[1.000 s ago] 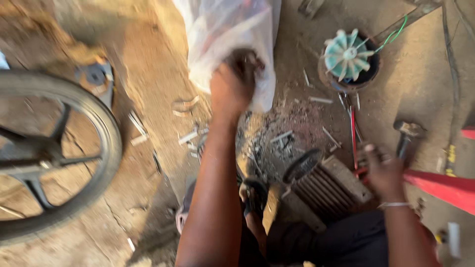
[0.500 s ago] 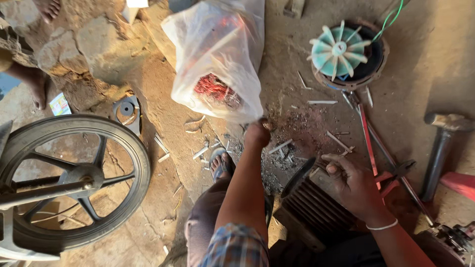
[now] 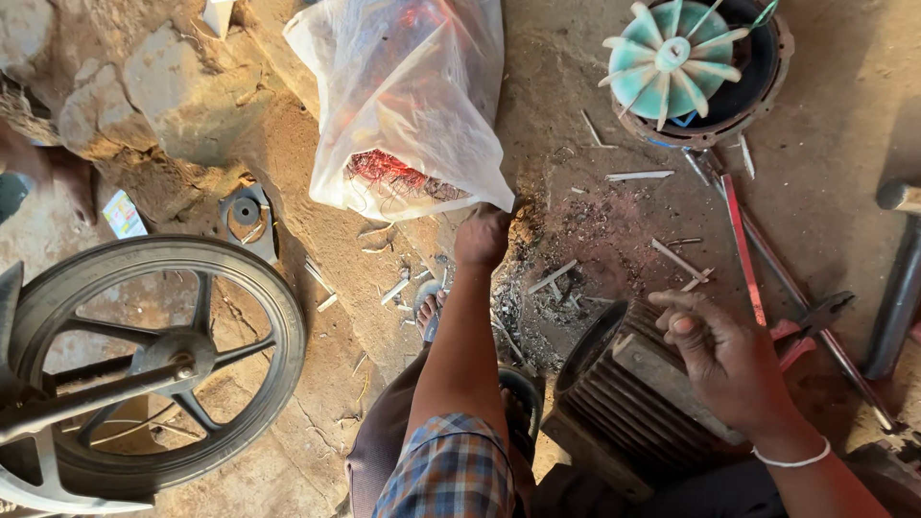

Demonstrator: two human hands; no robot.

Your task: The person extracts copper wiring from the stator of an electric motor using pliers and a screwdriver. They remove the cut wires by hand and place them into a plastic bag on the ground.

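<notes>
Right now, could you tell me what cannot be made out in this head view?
- Left hand: its fingertips are curled under at the plastic bag; a grip cannot be told.
- Red wire bundle: blurred by the bag's film.
- Ribbed motor housing: partly covered by the right hand.
- Hammer: head cut by the right edge.
- Spoked wheel: cut by the left edge.

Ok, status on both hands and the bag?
Left hand at plastic bag edge. Right hand resting on ribbed motor housing. Scraps litter ground.
</notes>
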